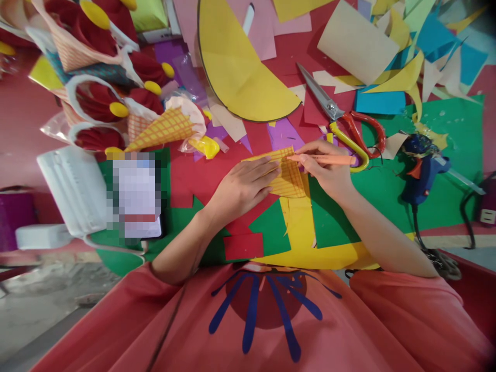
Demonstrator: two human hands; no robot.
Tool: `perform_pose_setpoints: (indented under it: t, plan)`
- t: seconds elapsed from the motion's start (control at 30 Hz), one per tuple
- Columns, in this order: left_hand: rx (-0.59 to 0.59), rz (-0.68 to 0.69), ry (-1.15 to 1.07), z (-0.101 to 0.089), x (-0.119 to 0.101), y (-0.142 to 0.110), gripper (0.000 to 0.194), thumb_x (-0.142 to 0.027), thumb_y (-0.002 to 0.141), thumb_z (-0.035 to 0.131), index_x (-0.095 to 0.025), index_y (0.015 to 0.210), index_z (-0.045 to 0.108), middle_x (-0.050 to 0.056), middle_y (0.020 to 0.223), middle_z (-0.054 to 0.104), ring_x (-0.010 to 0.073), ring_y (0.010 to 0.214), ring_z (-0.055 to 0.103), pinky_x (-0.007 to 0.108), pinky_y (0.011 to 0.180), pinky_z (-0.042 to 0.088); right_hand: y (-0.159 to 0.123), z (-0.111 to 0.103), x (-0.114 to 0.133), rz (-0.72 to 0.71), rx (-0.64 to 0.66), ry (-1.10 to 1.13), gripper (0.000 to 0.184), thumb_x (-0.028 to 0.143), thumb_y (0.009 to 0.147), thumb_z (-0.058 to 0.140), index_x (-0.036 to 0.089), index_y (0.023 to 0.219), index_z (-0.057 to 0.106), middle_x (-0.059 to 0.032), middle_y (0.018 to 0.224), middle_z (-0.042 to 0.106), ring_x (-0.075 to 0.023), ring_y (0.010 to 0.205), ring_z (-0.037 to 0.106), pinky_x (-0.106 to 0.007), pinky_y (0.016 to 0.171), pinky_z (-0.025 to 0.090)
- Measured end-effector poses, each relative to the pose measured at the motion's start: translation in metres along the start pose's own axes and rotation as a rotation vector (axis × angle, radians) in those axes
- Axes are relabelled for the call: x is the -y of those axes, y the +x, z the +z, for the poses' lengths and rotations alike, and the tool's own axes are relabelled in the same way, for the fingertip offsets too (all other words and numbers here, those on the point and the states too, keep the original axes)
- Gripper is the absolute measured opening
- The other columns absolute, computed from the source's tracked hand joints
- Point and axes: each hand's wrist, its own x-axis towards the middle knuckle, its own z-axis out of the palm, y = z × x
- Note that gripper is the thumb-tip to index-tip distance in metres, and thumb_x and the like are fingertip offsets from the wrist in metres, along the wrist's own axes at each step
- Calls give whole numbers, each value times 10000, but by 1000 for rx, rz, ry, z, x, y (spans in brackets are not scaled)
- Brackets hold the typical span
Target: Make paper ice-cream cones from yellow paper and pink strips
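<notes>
My left hand (243, 185) lies flat, fingers stretched out, pressing on a yellow sheet with an orange grid (291, 178). My right hand (327, 168) is closed around an orange pen (329, 159), whose tip rests on the gridded sheet by my left fingertips. Under the sheet lie plain yellow (300, 222), green and red papers.
Scissors with red and yellow handles (344, 124) lie just beyond my right hand. A blue glue gun (420, 165) sits at the right on green paper. A large yellow half-circle (240, 67), finished paper cones (163, 129) and a white box (73, 186) lie around.
</notes>
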Motion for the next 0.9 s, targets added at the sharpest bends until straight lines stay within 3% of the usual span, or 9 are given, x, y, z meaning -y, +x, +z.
perform_pose_setpoints:
  t: [0.43,0.7,0.9]
  plan:
    - [3,-8,4,1,0,0,331,-207,950,477,-121,1248,594,121,1303,617,244,1265,543,421,1042,471,0,1,1,-39,60,-81,99,260,830,632,187,802,693,-23,807,756,-138,739,700,-244,640,547]
    - [-11,4,9,0,-1,1,324,-194,952,468,-119,1240,595,120,1292,625,229,1270,540,409,1046,471,1,-3,1,-21,78,-28,138,177,792,624,184,656,646,15,650,692,-96,593,625,-211,550,489]
    - [-29,-30,32,2,0,0,334,-193,957,445,-128,1257,578,121,1322,604,227,1289,524,436,1073,451,0,-2,-4,29,8,71,129,277,831,636,179,748,650,32,610,620,-61,507,543,-199,476,413]
